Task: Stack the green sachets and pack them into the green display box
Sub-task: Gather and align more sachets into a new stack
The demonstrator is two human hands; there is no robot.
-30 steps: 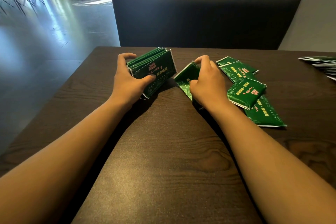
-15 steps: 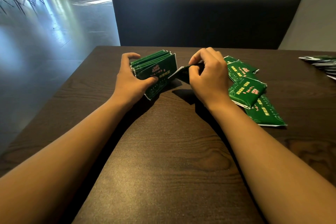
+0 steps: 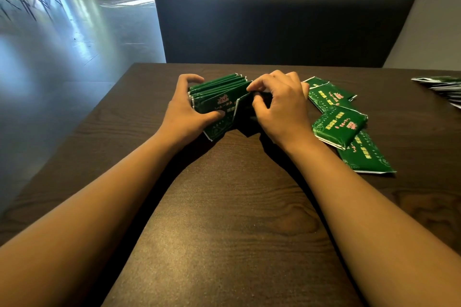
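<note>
My left hand (image 3: 183, 109) grips a stack of green sachets (image 3: 214, 95) standing on edge on the dark wooden table (image 3: 224, 207), thumb across the front sachet and fingers behind. My right hand (image 3: 282, 107) pinches one more green sachet (image 3: 243, 109) and holds it against the front right of the stack; my fingers hide much of it. Loose green sachets (image 3: 339, 122) lie flat to the right of my right hand. No green display box is in view.
More packets (image 3: 441, 86) lie at the table's far right edge. A dark upholstered bench back (image 3: 282, 20) stands beyond the table. The table's left edge drops to a shiny floor (image 3: 62, 57).
My right hand picked a sachet off the table, lifted it and carried it left to the front of the stack. My left hand kept holding the stack in place.
</note>
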